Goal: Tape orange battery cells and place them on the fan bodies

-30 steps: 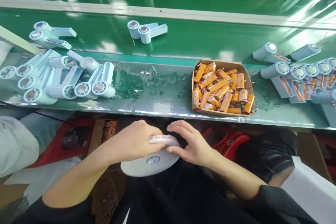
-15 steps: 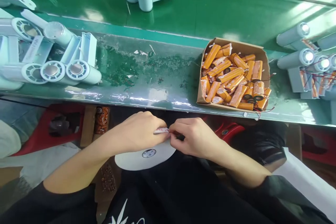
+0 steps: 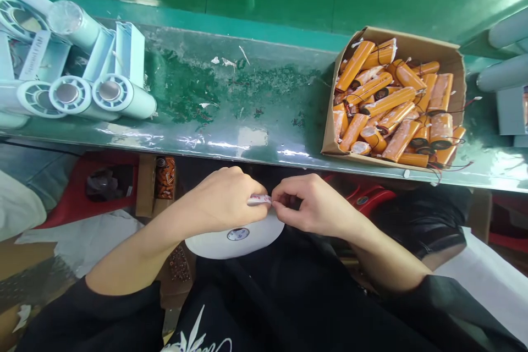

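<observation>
My left hand is closed around a narrow white strip of tape with reddish print, whose end sticks out past the thumb and forefinger. At that end my right hand pinches with thumb and forefinger; the fingertips cover what lies between them. Below both hands a wide white roll of tape with a printed core rests against my lap. Its upper part is hidden behind my left hand.
A cardboard box full of orange wrapped battery packs stands on the green bench, right of centre. Several pale blue fan housings are grouped on the left, more at the right edge. Red stools show below the bench.
The view has shifted and moved closer to the bench. Both hands stay together at the strip's end, with slightly more of the printed strip showing between them.
</observation>
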`<action>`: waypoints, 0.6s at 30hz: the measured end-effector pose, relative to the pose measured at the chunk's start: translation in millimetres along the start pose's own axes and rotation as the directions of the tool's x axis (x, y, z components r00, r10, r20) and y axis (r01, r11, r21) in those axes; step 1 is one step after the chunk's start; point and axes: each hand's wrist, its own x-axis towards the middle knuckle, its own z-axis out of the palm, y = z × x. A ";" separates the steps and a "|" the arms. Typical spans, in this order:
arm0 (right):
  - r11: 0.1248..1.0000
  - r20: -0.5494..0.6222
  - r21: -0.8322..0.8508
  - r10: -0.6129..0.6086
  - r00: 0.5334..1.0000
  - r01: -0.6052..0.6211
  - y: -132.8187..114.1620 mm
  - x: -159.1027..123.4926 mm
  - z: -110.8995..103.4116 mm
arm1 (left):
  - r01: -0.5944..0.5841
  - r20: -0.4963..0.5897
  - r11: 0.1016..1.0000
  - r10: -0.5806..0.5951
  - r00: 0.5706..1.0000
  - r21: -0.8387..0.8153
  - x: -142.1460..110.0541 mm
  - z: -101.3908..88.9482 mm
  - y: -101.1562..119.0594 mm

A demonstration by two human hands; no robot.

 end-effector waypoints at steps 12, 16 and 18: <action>0.997 0.030 0.072 -0.007 1.000 0.005 -4.3 3.0 0.6 | -0.044 -0.046 0.998 0.042 0.998 -0.037 -3.4 4.6 -0.2; 0.997 0.017 0.066 0.041 0.999 -0.042 -8.4 3.3 1.1 | -0.029 -0.020 0.999 0.028 0.999 -0.019 -3.9 4.3 2.0; 0.979 0.038 0.172 0.107 0.994 -0.112 -2.6 4.3 4.7 | -0.019 -0.004 1.000 0.018 1.000 -0.019 -4.6 3.8 3.2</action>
